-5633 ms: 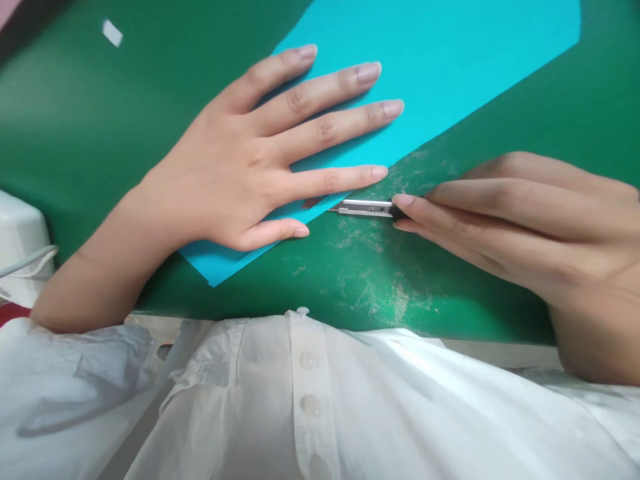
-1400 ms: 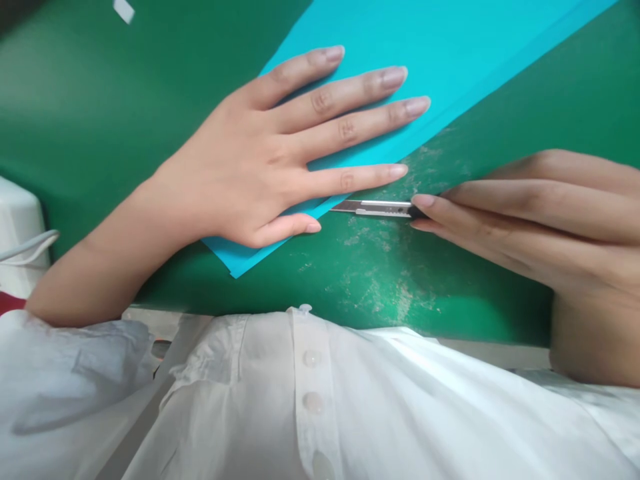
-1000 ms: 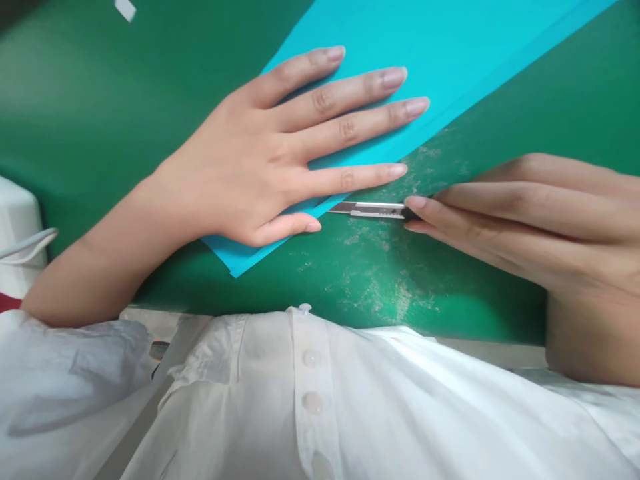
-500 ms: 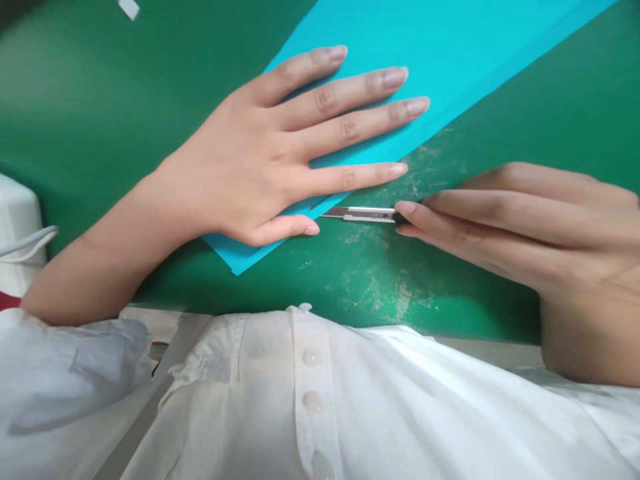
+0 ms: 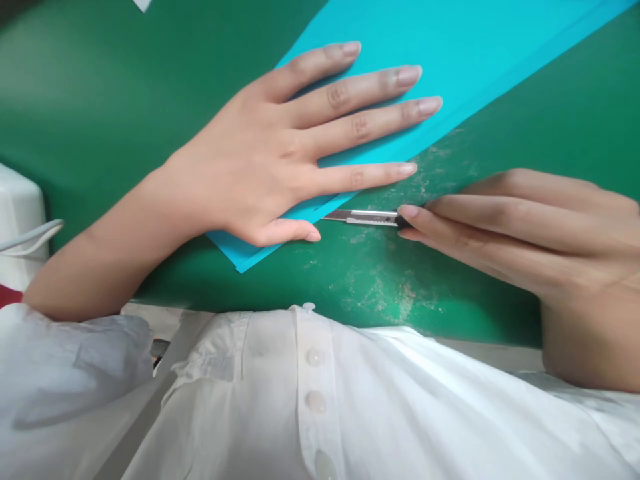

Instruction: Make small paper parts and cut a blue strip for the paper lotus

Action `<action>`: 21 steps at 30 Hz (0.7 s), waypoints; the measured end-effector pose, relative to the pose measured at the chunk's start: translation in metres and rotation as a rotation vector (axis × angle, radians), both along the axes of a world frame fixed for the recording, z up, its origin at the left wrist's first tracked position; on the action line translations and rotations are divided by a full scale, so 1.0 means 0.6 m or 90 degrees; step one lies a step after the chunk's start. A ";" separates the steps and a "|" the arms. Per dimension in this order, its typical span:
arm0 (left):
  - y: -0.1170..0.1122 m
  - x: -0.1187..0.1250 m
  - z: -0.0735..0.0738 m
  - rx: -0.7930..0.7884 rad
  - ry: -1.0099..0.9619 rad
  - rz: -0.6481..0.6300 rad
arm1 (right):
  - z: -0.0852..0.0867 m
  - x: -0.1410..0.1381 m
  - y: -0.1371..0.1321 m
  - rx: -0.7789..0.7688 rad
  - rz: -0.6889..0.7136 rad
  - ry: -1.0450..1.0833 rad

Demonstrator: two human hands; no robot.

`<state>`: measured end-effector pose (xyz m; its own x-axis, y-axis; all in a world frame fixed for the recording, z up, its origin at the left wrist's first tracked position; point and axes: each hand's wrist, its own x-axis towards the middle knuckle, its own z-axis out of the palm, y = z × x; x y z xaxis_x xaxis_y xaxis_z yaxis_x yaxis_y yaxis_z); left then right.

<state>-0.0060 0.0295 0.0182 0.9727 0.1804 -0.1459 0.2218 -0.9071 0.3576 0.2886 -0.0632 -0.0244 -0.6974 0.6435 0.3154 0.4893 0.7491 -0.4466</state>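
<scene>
My left hand (image 5: 280, 147) lies flat with its fingers spread over a folded sheet of bright blue paper (image 5: 450, 53). The thumb rests at the paper's near edge. A utility knife (image 5: 373, 218) is pinched between the fingers of my right hand (image 5: 525, 227), its thin blade pointing left. The blade's tip meets the edge of the blue paper beside my left thumb and seems to slip in at the fold. My right fingers hide the knife's dark handle end.
The green table (image 5: 100, 87) has pale scuff marks near the knife. At the left edge stands a white object (image 5: 20, 207) with a grey cord or handle (image 5: 35, 237). A small white piece (image 5: 143, 4) lies at the top left. My white shirt (image 5: 270, 393) fills the front.
The view has shifted slightly, so the paper and left hand appear a little further right. The knife remains at the paper's edge in my right hand, with slightly less blade overlapping the paper.
</scene>
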 end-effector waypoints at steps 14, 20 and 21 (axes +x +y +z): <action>0.001 -0.004 -0.001 0.034 -0.039 -0.042 | 0.048 -0.036 -0.016 -0.045 -0.042 -0.095; 0.001 -0.003 -0.003 0.063 -0.045 -0.055 | 0.056 -0.045 -0.022 -0.044 -0.043 -0.094; 0.001 -0.003 -0.004 0.067 -0.045 -0.057 | 0.055 -0.044 -0.021 -0.036 -0.034 -0.085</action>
<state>-0.0079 0.0304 0.0160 0.9927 0.1037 -0.0621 0.1168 -0.9554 0.2712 0.2620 -0.0760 0.0083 -0.6953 0.6947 0.1845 0.5849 0.6960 -0.4164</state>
